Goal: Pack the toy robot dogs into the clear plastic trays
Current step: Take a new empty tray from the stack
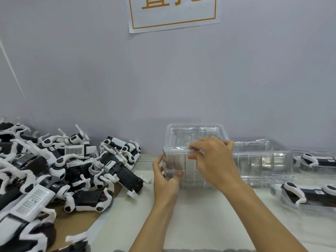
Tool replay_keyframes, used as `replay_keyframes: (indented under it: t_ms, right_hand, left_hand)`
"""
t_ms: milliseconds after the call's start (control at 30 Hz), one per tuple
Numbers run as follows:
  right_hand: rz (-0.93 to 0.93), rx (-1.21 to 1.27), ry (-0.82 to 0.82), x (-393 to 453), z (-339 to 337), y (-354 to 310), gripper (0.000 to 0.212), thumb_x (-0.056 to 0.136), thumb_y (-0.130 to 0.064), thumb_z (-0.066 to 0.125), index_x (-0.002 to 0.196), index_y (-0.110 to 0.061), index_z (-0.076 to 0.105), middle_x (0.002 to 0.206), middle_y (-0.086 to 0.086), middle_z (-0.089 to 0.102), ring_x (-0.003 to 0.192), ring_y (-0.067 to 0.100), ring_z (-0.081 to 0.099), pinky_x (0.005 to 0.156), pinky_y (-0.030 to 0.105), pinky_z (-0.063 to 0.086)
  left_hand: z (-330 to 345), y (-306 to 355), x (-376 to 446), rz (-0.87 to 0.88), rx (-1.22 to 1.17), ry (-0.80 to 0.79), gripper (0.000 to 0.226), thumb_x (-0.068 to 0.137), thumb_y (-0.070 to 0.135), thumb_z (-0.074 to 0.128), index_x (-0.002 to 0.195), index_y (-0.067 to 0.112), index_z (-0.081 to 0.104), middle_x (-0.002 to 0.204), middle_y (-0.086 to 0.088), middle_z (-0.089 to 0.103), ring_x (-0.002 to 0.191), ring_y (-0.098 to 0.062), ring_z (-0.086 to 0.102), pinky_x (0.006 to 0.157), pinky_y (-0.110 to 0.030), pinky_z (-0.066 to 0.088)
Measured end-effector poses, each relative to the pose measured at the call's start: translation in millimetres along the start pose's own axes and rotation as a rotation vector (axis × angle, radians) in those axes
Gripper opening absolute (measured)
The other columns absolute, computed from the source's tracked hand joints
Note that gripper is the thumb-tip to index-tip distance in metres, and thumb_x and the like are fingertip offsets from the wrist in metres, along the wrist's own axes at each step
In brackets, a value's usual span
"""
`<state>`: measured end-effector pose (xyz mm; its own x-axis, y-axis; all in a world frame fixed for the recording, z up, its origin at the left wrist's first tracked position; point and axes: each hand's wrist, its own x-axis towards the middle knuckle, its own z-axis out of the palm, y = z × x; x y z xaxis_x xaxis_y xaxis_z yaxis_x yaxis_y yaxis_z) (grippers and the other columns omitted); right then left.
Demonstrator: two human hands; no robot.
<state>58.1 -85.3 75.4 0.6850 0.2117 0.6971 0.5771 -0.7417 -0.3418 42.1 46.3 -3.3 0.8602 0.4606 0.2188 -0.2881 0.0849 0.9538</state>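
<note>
A stack of clear plastic trays (181, 135) stands at the middle of the table. My left hand (164, 176) grips its lower left corner. My right hand (214, 159) reaches over the front, fingertips pinching the rim of a top tray. A big pile of black and white toy robot dogs (60, 166) lies to the left. At the right edge, two dogs lie in clear trays, one farther back (316, 160) and one nearer (307, 195).
A second stack of clear trays (261, 157) stands just right of the one I hold. Brown cardboard (76, 224) lies under the dog pile. A grey wall with a paper sign (172, 13) closes the table's far side.
</note>
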Motion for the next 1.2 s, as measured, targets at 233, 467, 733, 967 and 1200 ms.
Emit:
replay_keyframes:
  t_ms: [233,467,733,967,1200]
  right_hand:
    - [0.002,0.039,-0.011,1.4,-4.3,-1.0,0.024,0.085,-0.007,0.067,0.086,-0.03,0.075,0.085,-0.016,0.069,0.094,0.013,0.057,0.078,0.035,0.018]
    - [0.003,0.036,0.002,1.3,-9.3,-1.7,0.019,0.085,-0.009,0.071,0.084,-0.028,0.075,0.083,-0.015,0.068,0.093,0.015,0.058,0.081,0.035,0.02]
    - [-0.037,0.013,0.04,3.4,-13.9,-8.1,0.019,0.083,-0.006,0.075,0.083,-0.024,0.076,0.084,-0.013,0.07,0.093,0.018,0.06,0.082,0.033,0.019]
    - [-0.056,0.041,0.097,4.0,-16.7,-13.0,0.019,0.081,-0.003,0.076,0.085,-0.022,0.078,0.085,-0.01,0.071,0.094,0.019,0.062,0.085,0.036,0.023]
    - [-0.105,0.286,0.297,18.2,-53.2,-21.9,0.016,0.083,-0.007,0.076,0.09,-0.022,0.077,0.081,-0.012,0.066,0.084,0.005,0.064,0.095,0.035,0.047]
  left_hand:
    - [0.8,-0.5,-0.6,-0.004,0.017,0.007,0.063,0.087,0.0,0.072,0.124,0.042,0.044,0.117,0.008,0.061,0.096,-0.006,0.065,0.073,-0.019,0.049]
    - [1.5,-0.1,-1.3,0.0,0.019,-0.007,0.059,0.085,0.002,0.075,0.119,0.041,0.046,0.114,0.008,0.061,0.099,-0.013,0.066,0.078,-0.023,0.052]
    - [2.3,6.3,-3.3,0.011,0.006,-0.003,0.054,0.085,0.007,0.077,0.115,0.041,0.047,0.111,0.01,0.062,0.091,-0.005,0.064,0.071,-0.013,0.049]
    - [1.9,8.1,-3.6,0.008,-0.006,0.003,0.053,0.084,0.007,0.077,0.107,0.045,0.049,0.099,0.02,0.062,0.081,0.004,0.064,0.064,-0.007,0.047]
    - [0.8,6.9,-3.0,0.004,0.034,0.006,0.054,0.085,0.011,0.078,0.112,0.047,0.048,0.108,0.025,0.058,0.098,0.001,0.062,0.074,-0.009,0.045]
